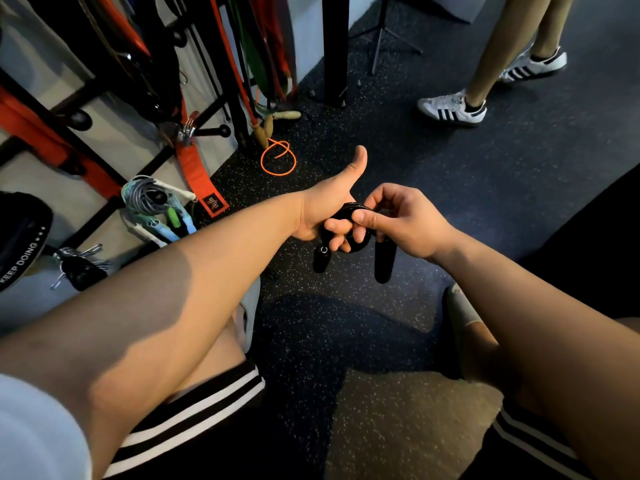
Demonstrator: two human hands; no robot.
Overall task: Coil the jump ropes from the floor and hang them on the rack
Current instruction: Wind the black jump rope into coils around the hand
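At the far left the rack [209,132] is standing against the pale wall, with red straps [194,171] and dark bands hanging from its black bars. Low on it a coiled grey jump rope [147,197] is hanging, its white, blue and green handles bunched just below the coil. Beneath that a bunch of metal clips [81,259] is dangling beside a black pad [20,237] with white lettering.

Farther right an orange jump rope [262,161] is lying on the speckled dark floor [346,341] near the foot of the rack, its cord making a loose loop and its wooden handles [286,115] resting against the rack's base.

In the middle I am holding the black jump rope [348,207] out in front of me, above the floor and well apart from the rack. My left hand [329,206] is gripping the coil, fingers curled round it and thumb sticking straight up. The two black handles [384,261] are hanging down below my fingers. My right hand [398,220] is meeting the coil from the other side, thumb pressing onto the loops and the other fingers curled over them, pinching the cord.

At the upper right another person's bare legs and white striped sneakers [450,107] are standing on the floor.
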